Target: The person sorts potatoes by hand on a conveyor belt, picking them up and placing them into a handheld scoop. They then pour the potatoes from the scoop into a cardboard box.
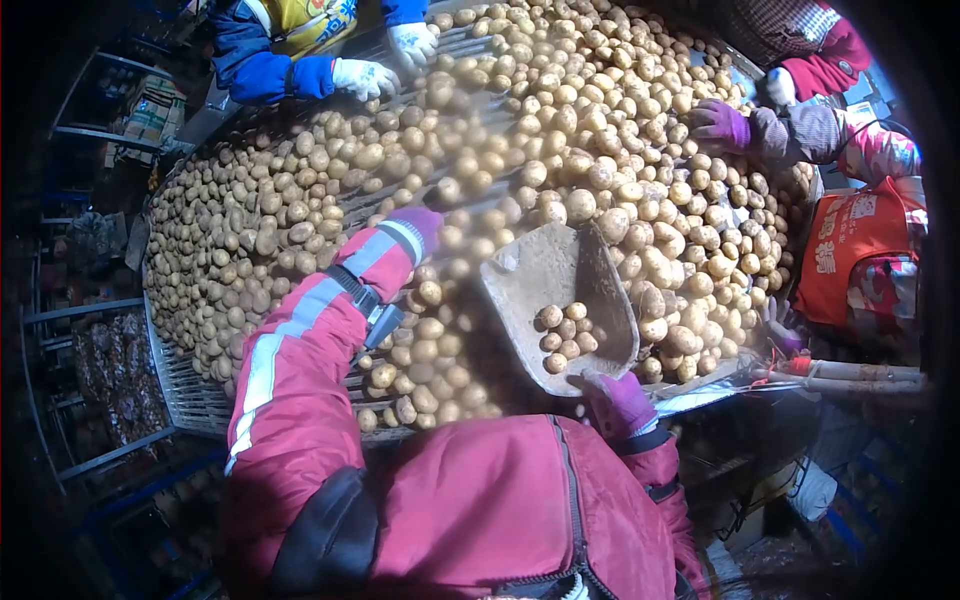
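In the head view, my right hand point(618, 402), in a purple glove, grips the near end of a worn metal scoop point(525, 290). Several small potatoes point(568, 338) lie inside the scoop, whose wide mouth faces the heap. My left hand point(420, 226), also in a purple glove, reaches out over the potatoes point(255, 205) on the slatted table. Motion blur covers its fingers and the potatoes around it, so I cannot make out whether it holds anything.
Blue sleeves with white gloves point(365, 78) work at the far edge. On the right, another person's purple glove point(720, 125) rests on the heap, near a person in an orange apron point(850, 245). Pale poles point(850, 376) jut out at the right. Metal slats point(195, 392) show at the left.
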Demonstrator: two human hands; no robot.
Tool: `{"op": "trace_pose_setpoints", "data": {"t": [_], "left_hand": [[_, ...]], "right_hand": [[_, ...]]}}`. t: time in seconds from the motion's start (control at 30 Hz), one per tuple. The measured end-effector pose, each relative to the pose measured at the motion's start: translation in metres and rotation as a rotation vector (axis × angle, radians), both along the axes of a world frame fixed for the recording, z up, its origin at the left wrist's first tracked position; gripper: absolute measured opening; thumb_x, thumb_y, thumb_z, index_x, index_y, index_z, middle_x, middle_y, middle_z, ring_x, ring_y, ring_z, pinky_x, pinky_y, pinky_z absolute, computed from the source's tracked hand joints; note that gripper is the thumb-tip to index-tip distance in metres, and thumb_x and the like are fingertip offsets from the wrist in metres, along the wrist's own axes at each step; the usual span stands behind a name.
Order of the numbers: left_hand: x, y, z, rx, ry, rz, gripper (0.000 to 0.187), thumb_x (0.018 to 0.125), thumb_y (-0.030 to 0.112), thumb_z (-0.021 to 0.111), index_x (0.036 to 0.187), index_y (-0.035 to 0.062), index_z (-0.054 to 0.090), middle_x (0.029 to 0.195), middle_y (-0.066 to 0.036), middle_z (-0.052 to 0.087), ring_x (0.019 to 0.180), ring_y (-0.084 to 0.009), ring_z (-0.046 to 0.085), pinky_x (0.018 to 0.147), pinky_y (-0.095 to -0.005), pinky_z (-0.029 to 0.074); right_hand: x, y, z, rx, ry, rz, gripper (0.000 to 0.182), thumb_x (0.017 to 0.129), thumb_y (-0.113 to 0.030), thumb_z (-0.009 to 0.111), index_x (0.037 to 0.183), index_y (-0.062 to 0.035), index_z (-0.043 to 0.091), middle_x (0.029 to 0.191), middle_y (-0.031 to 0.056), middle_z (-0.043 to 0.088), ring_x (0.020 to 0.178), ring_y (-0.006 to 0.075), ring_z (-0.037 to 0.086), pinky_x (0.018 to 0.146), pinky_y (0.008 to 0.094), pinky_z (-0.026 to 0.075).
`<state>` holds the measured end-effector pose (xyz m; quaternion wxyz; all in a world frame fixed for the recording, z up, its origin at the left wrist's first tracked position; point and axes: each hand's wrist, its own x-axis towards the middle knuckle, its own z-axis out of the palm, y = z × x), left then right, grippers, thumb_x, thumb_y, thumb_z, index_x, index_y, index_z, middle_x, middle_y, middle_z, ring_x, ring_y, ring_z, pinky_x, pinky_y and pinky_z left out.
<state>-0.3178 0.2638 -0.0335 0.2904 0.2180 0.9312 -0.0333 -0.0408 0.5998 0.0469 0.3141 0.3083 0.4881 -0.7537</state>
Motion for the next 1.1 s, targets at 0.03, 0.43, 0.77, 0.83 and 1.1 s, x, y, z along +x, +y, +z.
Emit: {"op": "trace_pose_setpoints", "data": {"t": [0.03,0.43,0.77,0.83,1.1], "left_hand": [[-0.002,-0.011,-0.006,0.112,0.006,0.036,0.023,0.082,0.024,0.06,0.099,0.0111,0.069,0.097,-0.017,0.069,0.092,-0.0335,0.066,0.08,-0.0434,0.053],[-0.047,0.043,0.058,0.766,0.005,0.193,0.037,0.094,0.027,0.056,0.123,0.0048,0.058,0.128,-0.018,0.056,0.116,-0.0276,0.056,0.1,-0.0358,0.043],[-0.065,0.07,-0.012,0.162,0.518,-0.06,0.068,0.083,0.054,0.059,0.136,0.0124,0.051,0.148,-0.016,0.036,0.133,-0.0402,0.036,0.112,-0.0483,0.027],[-0.038,0.056,-0.009,0.279,0.481,-0.122,0.062,0.083,0.05,0.061,0.132,0.0119,0.054,0.144,-0.015,0.042,0.13,-0.0396,0.039,0.11,-0.0477,0.03],[-0.098,0.045,0.006,0.552,0.435,0.03,0.028,0.089,0.028,0.053,0.107,0.0097,0.064,0.114,-0.016,0.063,0.1,-0.035,0.061,0.085,-0.0452,0.05]], "right_hand": [[0.0,0.001,0.0,-0.03,-0.028,-0.023,0.033,0.086,-0.025,0.063,0.109,-0.0013,0.062,0.092,0.0105,0.068,0.057,0.0154,0.059,0.048,0.0274,0.045],[0.009,0.013,-0.05,0.116,0.267,0.147,0.036,0.088,-0.026,0.061,0.112,-0.0006,0.055,0.093,0.0132,0.067,0.054,0.0173,0.058,0.042,0.0277,0.045],[-0.001,0.026,-0.052,0.087,0.158,0.068,0.039,0.086,-0.028,0.064,0.111,0.0007,0.055,0.096,0.0154,0.067,0.054,0.0192,0.06,0.041,0.0277,0.047],[-0.015,0.022,-0.033,-0.001,0.016,-0.036,0.039,0.086,-0.029,0.064,0.111,0.0007,0.055,0.096,0.0154,0.067,0.053,0.0194,0.06,0.04,0.0276,0.047],[-0.02,0.027,-0.038,0.003,-0.014,-0.042,0.039,0.084,-0.028,0.066,0.109,0.0016,0.056,0.082,0.0123,0.066,0.052,0.0173,0.06,0.039,0.0263,0.046]]}}
